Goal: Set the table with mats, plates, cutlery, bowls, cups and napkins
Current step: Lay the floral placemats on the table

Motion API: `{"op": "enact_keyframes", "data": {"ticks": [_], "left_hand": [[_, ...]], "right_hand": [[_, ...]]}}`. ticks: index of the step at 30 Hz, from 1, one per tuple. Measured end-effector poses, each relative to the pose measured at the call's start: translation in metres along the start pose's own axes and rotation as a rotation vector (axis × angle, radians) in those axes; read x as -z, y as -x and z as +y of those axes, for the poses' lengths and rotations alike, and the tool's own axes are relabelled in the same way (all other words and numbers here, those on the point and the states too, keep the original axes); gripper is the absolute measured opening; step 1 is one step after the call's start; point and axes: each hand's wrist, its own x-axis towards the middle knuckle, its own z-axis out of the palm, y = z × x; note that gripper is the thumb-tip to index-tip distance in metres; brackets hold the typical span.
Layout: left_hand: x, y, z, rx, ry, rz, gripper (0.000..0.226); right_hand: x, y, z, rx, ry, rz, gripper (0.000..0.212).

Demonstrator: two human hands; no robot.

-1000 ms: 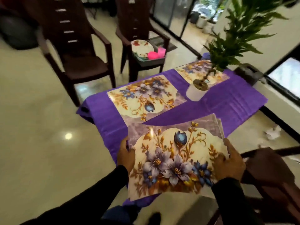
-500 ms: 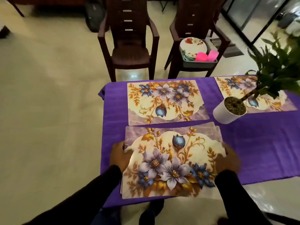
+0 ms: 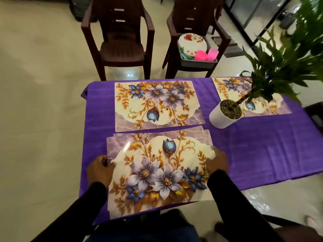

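Note:
I hold a small stack of floral mats (image 3: 157,170) over the near left part of the purple tablecloth (image 3: 262,151). My left hand (image 3: 100,169) grips the stack's left edge and my right hand (image 3: 217,162) grips its right edge. One mat (image 3: 157,103) lies flat at the far left of the table. Another mat (image 3: 251,95) lies at the far right, partly under the plant. On a chair beyond the table sits a grey tub (image 3: 197,61) with floral plates (image 3: 192,42) and pink cups (image 3: 206,55).
A white pot with a leafy plant (image 3: 225,114) stands mid-table, its leaves spreading over the right side. Two brown plastic chairs (image 3: 120,42) stand past the far edge. A dark chair (image 3: 312,116) is at the right edge. Glass doors are at the far right.
The view has swung round to face the table square on. The stack in my hands has come down closer to the cloth, in front of the laid left mat.

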Motion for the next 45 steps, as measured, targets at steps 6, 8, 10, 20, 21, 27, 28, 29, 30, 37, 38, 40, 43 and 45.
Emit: {"op": "enact_keyframes", "data": {"ticks": [6,8,10,20,21,27,28,29,30,37,38,40,43,45], "left_hand": [[-0.009,0.008,0.005,-0.025,-0.031,0.06,0.024],[-0.015,0.008,0.008,-0.012,-0.05,0.07,0.024],[-0.021,0.01,0.011,0.02,-0.081,0.088,0.023],[-0.044,0.011,0.027,0.119,-0.09,0.276,0.028],[-0.045,0.013,0.029,0.134,-0.085,0.285,0.029],[-0.044,0.019,0.032,0.183,-0.053,0.282,0.028],[-0.044,0.019,0.03,0.179,-0.045,0.281,0.028],[-0.044,0.019,0.03,0.175,-0.044,0.282,0.028],[-0.045,0.019,0.03,0.173,-0.049,0.283,0.029],[-0.043,0.023,0.026,0.163,-0.003,0.269,0.032],[-0.043,0.023,0.025,0.16,0.008,0.268,0.032],[-0.04,0.025,0.024,0.167,0.003,0.264,0.033],[-0.038,0.022,0.025,0.157,0.003,0.242,0.033],[-0.038,0.02,0.026,0.152,0.029,0.231,0.032]], "right_hand": [[0.005,-0.015,0.003,0.035,0.062,-0.102,0.038],[0.003,-0.026,0.008,0.032,0.154,-0.132,0.039],[0.001,-0.036,0.012,0.025,0.224,-0.155,0.042],[0.013,-0.081,0.023,0.103,0.025,-0.245,0.019],[0.014,-0.081,0.024,0.109,0.013,-0.254,0.019],[0.015,-0.083,0.027,0.131,-0.009,-0.295,0.023],[0.014,-0.083,0.028,0.137,-0.014,-0.294,0.026],[0.014,-0.082,0.029,0.144,-0.013,-0.294,0.029],[0.013,-0.082,0.03,0.151,-0.012,-0.292,0.034],[0.015,-0.08,0.03,0.194,0.032,-0.288,0.051],[0.014,-0.08,0.031,0.194,0.034,-0.286,0.05],[0.01,-0.079,0.032,0.183,0.033,-0.29,0.049],[0.01,-0.082,0.032,0.174,0.019,-0.274,0.048],[0.01,-0.086,0.032,0.161,-0.001,-0.266,0.047]]}}
